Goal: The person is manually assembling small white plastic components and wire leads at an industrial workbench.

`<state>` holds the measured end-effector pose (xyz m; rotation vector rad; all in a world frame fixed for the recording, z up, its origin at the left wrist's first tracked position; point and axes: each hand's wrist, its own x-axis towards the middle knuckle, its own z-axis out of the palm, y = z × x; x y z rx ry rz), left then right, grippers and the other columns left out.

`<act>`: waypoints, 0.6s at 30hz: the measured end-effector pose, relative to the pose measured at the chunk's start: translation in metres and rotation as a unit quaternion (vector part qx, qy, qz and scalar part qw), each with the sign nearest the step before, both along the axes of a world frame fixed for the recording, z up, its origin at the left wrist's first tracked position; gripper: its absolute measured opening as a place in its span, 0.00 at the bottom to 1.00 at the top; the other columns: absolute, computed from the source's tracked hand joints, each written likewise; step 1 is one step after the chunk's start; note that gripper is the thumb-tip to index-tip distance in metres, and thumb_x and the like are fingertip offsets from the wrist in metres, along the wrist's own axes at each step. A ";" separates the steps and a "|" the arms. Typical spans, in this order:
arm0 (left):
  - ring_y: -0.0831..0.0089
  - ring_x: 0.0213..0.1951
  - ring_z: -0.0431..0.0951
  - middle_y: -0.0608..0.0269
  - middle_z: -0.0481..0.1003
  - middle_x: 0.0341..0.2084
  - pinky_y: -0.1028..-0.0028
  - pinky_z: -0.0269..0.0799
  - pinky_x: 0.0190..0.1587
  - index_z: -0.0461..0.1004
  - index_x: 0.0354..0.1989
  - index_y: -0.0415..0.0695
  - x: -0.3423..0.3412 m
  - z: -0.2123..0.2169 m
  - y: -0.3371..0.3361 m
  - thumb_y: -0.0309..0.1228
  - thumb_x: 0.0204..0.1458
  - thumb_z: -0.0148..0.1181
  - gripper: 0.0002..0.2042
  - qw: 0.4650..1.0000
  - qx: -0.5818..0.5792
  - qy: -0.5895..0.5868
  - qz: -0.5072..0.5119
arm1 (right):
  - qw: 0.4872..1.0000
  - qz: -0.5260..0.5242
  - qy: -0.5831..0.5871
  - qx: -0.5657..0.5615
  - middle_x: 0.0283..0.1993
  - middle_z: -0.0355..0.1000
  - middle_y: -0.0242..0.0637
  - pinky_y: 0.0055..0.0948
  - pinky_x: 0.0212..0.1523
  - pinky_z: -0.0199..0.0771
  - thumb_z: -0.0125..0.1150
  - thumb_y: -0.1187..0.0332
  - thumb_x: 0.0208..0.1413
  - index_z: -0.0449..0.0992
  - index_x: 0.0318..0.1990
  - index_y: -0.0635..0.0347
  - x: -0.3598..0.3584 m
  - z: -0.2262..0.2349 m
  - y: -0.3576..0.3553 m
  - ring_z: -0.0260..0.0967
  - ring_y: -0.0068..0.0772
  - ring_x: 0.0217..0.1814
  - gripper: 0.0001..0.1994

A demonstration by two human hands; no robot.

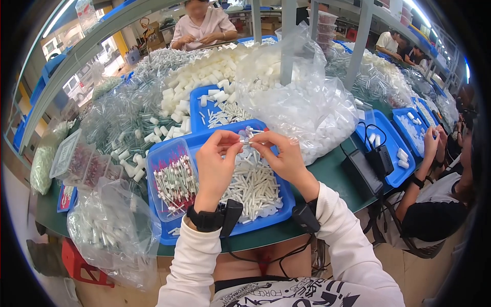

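We are pinching a small white part (246,143) between our left hand (217,157) and right hand (281,156), its long axis seemingly running crosswise above the blue tray (287,202).

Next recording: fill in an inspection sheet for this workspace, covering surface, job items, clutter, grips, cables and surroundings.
Surface: green tabletop bearing a blue tray.
Job items: small pale part, exact shape unclear; white tubes and a clear box of pink-and-white pieces in the tray.
Clutter: large plastic bag, heaped white cylinders.
Grips: left hand and right hand both pinch the small pale part.
Cables: black cables below the table edge.
Surroundings: co-worker across the table, another person at right.
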<state>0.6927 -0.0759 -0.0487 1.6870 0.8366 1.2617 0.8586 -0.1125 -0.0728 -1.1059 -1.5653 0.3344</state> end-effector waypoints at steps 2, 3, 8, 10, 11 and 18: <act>0.75 0.32 0.79 0.59 0.76 0.30 0.79 0.75 0.36 0.71 0.36 0.33 -0.001 -0.001 0.000 0.18 0.51 0.59 0.05 1.000 0.000 0.011 0.007 | 1.000 0.000 -0.012 0.014 0.31 0.77 0.33 0.23 0.44 0.71 0.62 0.75 0.52 0.78 0.37 0.61 0.000 0.000 0.000 0.74 0.22 0.27 0.05; 0.75 0.31 0.79 0.60 0.76 0.29 0.79 0.75 0.35 0.71 0.35 0.33 -0.001 -0.001 0.001 0.19 0.50 0.59 0.05 1.000 0.000 0.022 0.013 | 1.000 0.008 -0.007 0.016 0.31 0.77 0.33 0.22 0.41 0.71 0.62 0.75 0.52 0.78 0.37 0.61 -0.001 0.001 0.000 0.74 0.22 0.27 0.05; 0.75 0.30 0.79 0.61 0.76 0.28 0.80 0.75 0.35 0.71 0.34 0.34 0.001 0.002 -0.001 0.19 0.50 0.60 0.05 0.999 -0.004 0.029 0.018 | 1.000 0.004 0.012 0.021 0.31 0.77 0.34 0.20 0.30 0.71 0.62 0.76 0.51 0.78 0.37 0.61 -0.001 0.000 0.001 0.74 0.21 0.27 0.06; 0.75 0.30 0.79 0.61 0.76 0.27 0.79 0.75 0.35 0.71 0.33 0.34 0.000 0.004 -0.002 0.19 0.50 0.60 0.05 0.999 0.001 0.031 0.017 | 0.999 0.001 0.012 0.045 0.34 0.77 0.37 0.22 0.29 0.72 0.63 0.76 0.51 0.78 0.37 0.61 -0.003 0.002 0.000 0.76 0.27 0.29 0.06; 0.75 0.31 0.79 0.61 0.76 0.27 0.79 0.75 0.35 0.71 0.33 0.34 0.001 0.003 0.000 0.19 0.50 0.60 0.05 0.999 0.001 0.036 0.012 | 0.999 -0.003 0.009 0.044 0.34 0.77 0.37 0.22 0.29 0.72 0.63 0.76 0.51 0.78 0.37 0.61 -0.001 0.002 0.000 0.76 0.27 0.29 0.06; 0.76 0.29 0.78 0.61 0.77 0.25 0.78 0.74 0.35 0.72 0.31 0.36 -0.001 -0.003 -0.003 0.18 0.47 0.61 0.05 0.996 0.051 0.051 0.050 | 0.999 0.034 0.021 -0.016 0.32 0.76 0.34 0.18 0.28 0.69 0.62 0.75 0.53 0.79 0.38 0.62 0.001 -0.001 0.000 0.71 0.18 0.26 0.05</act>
